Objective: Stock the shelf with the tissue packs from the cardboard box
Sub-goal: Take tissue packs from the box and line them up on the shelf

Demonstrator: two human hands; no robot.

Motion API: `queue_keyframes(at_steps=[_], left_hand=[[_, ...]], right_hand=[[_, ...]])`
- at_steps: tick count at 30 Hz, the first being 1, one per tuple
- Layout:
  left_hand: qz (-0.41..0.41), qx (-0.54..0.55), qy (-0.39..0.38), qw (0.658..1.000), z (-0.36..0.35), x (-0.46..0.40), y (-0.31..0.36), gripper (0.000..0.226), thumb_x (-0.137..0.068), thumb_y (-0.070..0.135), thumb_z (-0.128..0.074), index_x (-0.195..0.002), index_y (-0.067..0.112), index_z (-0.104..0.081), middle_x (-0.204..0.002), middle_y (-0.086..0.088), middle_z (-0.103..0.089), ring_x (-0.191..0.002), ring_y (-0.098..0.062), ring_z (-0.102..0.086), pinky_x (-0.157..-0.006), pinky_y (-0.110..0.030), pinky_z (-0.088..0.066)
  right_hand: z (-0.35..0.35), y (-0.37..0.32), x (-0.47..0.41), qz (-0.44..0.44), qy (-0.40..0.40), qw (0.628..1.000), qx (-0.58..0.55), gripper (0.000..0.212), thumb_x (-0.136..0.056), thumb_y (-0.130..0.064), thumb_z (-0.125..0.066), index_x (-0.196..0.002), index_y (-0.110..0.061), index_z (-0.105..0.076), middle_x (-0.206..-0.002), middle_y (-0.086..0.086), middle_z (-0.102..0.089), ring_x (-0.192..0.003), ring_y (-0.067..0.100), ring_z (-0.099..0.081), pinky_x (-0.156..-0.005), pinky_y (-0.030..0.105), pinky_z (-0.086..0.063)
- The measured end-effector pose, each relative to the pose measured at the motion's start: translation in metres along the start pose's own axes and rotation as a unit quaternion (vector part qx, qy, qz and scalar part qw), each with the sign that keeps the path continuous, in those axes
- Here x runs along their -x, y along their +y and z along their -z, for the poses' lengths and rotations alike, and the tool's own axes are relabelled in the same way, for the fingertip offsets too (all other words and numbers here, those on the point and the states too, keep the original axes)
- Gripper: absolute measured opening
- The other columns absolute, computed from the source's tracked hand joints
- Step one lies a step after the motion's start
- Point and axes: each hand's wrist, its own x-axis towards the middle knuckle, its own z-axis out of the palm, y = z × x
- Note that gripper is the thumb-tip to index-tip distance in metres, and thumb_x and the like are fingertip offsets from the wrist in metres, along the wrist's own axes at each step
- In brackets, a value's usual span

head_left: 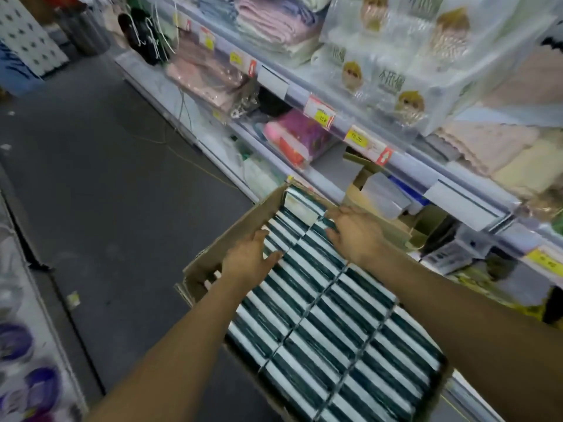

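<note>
An open cardboard box (pixel 231 236) stands on the floor beside the shelving, filled with rows of green-and-white tissue packs (pixel 329 324) on edge. My left hand (pixel 248 260) hovers over the box's far left part, fingers spread and relaxed, near the packs. My right hand (pixel 355 233) reaches over the far right rows, fingers extended toward the packs at the box's far end; I cannot tell whether it touches them. Neither hand holds a pack. The shelf (pixel 457 190) rises to the right, with white-and-gold tissue bundles (pixel 396 62) on an upper level.
Folded towels (pixel 274 22) and pink packages (pixel 292 138) fill the shelves. A lower shelf holds small cartons (pixel 384 193). Price tags (pixel 320 112) line the shelf edges. The dark aisle floor (pixel 106 178) stretches left; another display (pixel 27 345) borders the left edge.
</note>
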Motion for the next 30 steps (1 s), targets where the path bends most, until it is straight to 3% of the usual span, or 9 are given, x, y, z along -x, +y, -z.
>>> queue_keyframes(at_steps=[3,7,10,15,19,22,24,27,30], left_hand=[[0.009,0.068,-0.031,0.997,-0.021,-0.017,-0.006,0.053,-0.097,0.052,-0.050,-0.142,0.024,-0.046,-0.136,-0.003,-0.055,-0.108,-0.023,-0.060,-0.090,-0.040,-0.052],[0.013,0.197,-0.065,0.978,-0.042,-0.032,-0.005,0.037,-0.096,0.045,-0.056,-0.122,0.020,-0.064,-0.116,0.001,-0.068,-0.105,-0.017,-0.063,-0.091,-0.037,-0.052],[0.010,0.234,-0.047,0.971,-0.048,-0.040,-0.001,0.018,-0.095,0.036,-0.062,-0.100,0.021,-0.071,-0.102,0.006,-0.071,-0.094,-0.011,-0.065,-0.086,-0.034,-0.052],[0.034,0.164,-0.024,0.986,-0.046,-0.048,0.009,0.015,-0.093,0.031,-0.065,-0.086,0.020,-0.072,-0.087,0.004,-0.070,-0.083,-0.014,-0.064,-0.075,-0.034,-0.053],[0.035,0.031,-0.002,0.999,-0.035,-0.045,0.022,0.015,-0.096,0.027,-0.057,-0.092,0.023,-0.071,-0.095,0.005,-0.070,-0.091,-0.019,-0.064,-0.077,-0.033,-0.051],[0.021,0.026,0.052,0.998,-0.020,-0.035,0.027,0.019,-0.096,0.019,-0.050,-0.093,0.024,-0.068,-0.099,0.009,-0.068,-0.092,-0.018,-0.062,-0.071,-0.031,-0.048],[0.025,0.058,0.085,0.994,-0.006,-0.028,0.025,0.017,-0.098,0.021,-0.048,-0.090,0.025,-0.062,-0.095,0.007,-0.064,-0.087,-0.020,-0.060,-0.069,-0.034,-0.049],[0.042,0.167,0.105,0.980,0.012,-0.016,0.019,0.019,-0.100,0.020,-0.044,-0.083,0.025,-0.052,-0.076,0.000,-0.059,-0.072,-0.029,-0.059,-0.066,-0.045,-0.056],[0.071,0.378,0.097,0.918,0.029,0.005,0.023,0.025,-0.103,0.020,-0.041,-0.079,0.024,-0.047,-0.080,-0.009,-0.050,-0.078,-0.039,-0.063,-0.053,-0.043,-0.059]], right_hand=[[-0.020,-0.003,-0.039,0.001,0.012,1.000,0.013,0.032,-0.098,-0.029,-0.047,-0.126,-0.015,-0.054,-0.127,0.008,-0.056,-0.119,0.026,-0.048,-0.092,0.036,-0.044],[-0.040,0.001,-0.074,-0.026,-0.007,0.998,0.050,0.033,-0.098,-0.031,-0.046,-0.121,-0.010,-0.056,-0.122,0.012,-0.055,-0.118,0.029,-0.047,-0.090,0.039,-0.047],[-0.049,0.002,-0.089,-0.029,0.012,0.997,0.077,0.028,-0.097,-0.031,-0.050,-0.112,-0.011,-0.062,-0.113,0.012,-0.058,-0.109,0.029,-0.052,-0.077,0.036,-0.048],[-0.053,-0.004,-0.101,-0.055,0.014,0.994,0.098,0.015,-0.089,-0.013,-0.057,-0.099,-0.015,-0.068,-0.099,0.005,-0.061,-0.094,0.023,-0.060,-0.060,0.029,-0.040],[-0.049,-0.003,-0.096,-0.041,0.059,0.997,0.030,0.017,-0.089,-0.012,-0.057,-0.101,-0.017,-0.067,-0.101,0.004,-0.062,-0.094,0.023,-0.059,-0.060,0.028,-0.038],[-0.034,0.000,-0.081,-0.012,0.093,0.995,-0.027,0.010,-0.091,-0.017,-0.057,-0.097,-0.018,-0.064,-0.103,0.004,-0.056,-0.101,0.023,-0.052,-0.066,0.032,-0.042],[-0.022,0.004,-0.068,0.003,0.126,0.990,-0.059,0.006,-0.090,-0.019,-0.058,-0.094,-0.017,-0.063,-0.103,0.005,-0.054,-0.101,0.025,-0.051,-0.073,0.034,-0.042],[-0.009,0.008,-0.045,0.014,0.174,0.976,-0.132,0.000,-0.089,-0.015,-0.060,-0.088,-0.015,-0.060,-0.099,0.005,-0.056,-0.092,0.026,-0.054,-0.071,0.031,-0.038],[0.004,0.003,-0.009,0.052,0.172,0.957,-0.227,0.013,-0.088,-0.008,-0.057,-0.078,-0.015,-0.050,-0.085,0.003,-0.056,-0.080,0.025,-0.055,-0.064,0.038,-0.047]])
